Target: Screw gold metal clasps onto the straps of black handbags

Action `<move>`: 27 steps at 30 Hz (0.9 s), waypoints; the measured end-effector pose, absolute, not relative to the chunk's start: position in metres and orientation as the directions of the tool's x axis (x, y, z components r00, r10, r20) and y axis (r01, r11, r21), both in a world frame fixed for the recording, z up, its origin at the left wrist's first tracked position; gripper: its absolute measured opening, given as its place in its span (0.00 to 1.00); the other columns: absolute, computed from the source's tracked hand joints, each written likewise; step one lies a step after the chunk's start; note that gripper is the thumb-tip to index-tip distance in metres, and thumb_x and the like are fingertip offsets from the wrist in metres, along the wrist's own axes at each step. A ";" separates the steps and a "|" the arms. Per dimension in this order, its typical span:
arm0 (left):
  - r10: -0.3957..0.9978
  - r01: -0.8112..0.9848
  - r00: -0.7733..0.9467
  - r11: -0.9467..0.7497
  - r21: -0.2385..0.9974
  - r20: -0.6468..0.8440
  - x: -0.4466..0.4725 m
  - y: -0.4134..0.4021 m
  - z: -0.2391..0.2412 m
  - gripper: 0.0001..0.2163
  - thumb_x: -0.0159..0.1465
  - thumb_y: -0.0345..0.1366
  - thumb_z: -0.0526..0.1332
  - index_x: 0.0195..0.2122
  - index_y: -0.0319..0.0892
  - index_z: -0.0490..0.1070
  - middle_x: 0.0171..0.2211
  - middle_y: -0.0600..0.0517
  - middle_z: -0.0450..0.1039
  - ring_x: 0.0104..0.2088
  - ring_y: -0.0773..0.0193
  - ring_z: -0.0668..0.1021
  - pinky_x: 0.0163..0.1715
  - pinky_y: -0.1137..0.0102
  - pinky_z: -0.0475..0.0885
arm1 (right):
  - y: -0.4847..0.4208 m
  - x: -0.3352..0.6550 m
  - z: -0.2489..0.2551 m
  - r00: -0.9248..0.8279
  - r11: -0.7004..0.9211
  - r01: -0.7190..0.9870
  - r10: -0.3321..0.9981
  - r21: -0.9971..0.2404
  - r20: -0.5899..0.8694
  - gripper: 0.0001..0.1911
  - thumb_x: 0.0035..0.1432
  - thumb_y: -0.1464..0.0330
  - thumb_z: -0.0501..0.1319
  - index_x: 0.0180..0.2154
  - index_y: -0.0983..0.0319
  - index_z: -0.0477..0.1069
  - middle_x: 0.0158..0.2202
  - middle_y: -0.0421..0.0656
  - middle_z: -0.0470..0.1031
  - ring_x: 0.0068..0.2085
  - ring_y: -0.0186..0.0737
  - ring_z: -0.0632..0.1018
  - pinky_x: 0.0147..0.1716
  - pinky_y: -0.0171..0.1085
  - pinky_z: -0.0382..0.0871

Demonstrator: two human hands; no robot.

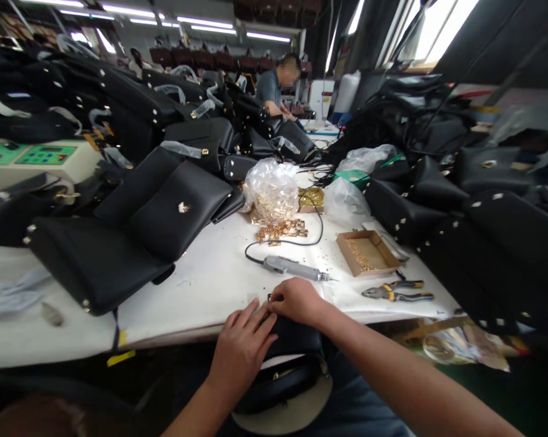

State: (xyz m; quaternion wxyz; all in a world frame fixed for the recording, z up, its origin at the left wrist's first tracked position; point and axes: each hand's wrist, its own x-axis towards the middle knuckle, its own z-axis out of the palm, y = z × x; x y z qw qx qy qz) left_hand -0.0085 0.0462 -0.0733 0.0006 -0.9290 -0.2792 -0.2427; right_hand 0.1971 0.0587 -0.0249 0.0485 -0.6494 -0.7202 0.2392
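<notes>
A black leather bag (288, 364) rests on my lap against the table's front edge. My left hand (243, 343) lies on its top, fingers stretched forward and close together. My right hand (296, 300) is curled beside it, fingertips pinching at the bag's upper edge where a small piece is hidden under them. Just beyond my hands a grey electric screwdriver (292, 267) with a black cord lies on the white table (210, 285).
Yellow-handled pliers (399, 292) and a cardboard box of small gold parts (367, 253) lie to the right. Gold hardware (280, 230) and a clear plastic bag (270, 189) sit behind. Black bags (132, 237) pile up left and right. A person (276, 85) works at the far end.
</notes>
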 end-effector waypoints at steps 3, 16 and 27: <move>0.464 0.495 0.712 -0.864 0.091 0.527 -0.008 0.052 -0.077 0.12 0.73 0.38 0.57 0.53 0.47 0.78 0.55 0.51 0.79 0.57 0.50 0.78 0.52 0.58 0.68 | 0.060 0.194 -0.025 -0.181 0.100 0.933 0.961 -0.347 -0.208 0.14 0.65 0.60 0.61 0.40 0.56 0.84 0.39 0.45 0.85 0.40 0.46 0.82 0.34 0.37 0.66; 0.311 0.454 0.752 -0.884 -0.114 0.581 -0.010 0.064 -0.078 0.13 0.70 0.36 0.59 0.52 0.48 0.79 0.54 0.51 0.80 0.54 0.52 0.79 0.50 0.62 0.68 | 0.067 0.201 -0.035 -0.348 0.304 0.903 0.932 -0.302 -0.102 0.11 0.57 0.64 0.61 0.37 0.59 0.81 0.36 0.45 0.84 0.35 0.44 0.81 0.31 0.36 0.65; 0.160 0.386 0.784 -0.883 -0.269 0.599 -0.016 0.084 -0.089 0.14 0.67 0.43 0.62 0.53 0.52 0.79 0.56 0.55 0.79 0.54 0.55 0.79 0.47 0.66 0.68 | 0.050 0.359 0.032 -0.004 -0.013 0.852 1.000 -0.523 -0.031 0.15 0.58 0.71 0.61 0.43 0.58 0.83 0.40 0.40 0.85 0.39 0.37 0.82 0.40 0.30 0.70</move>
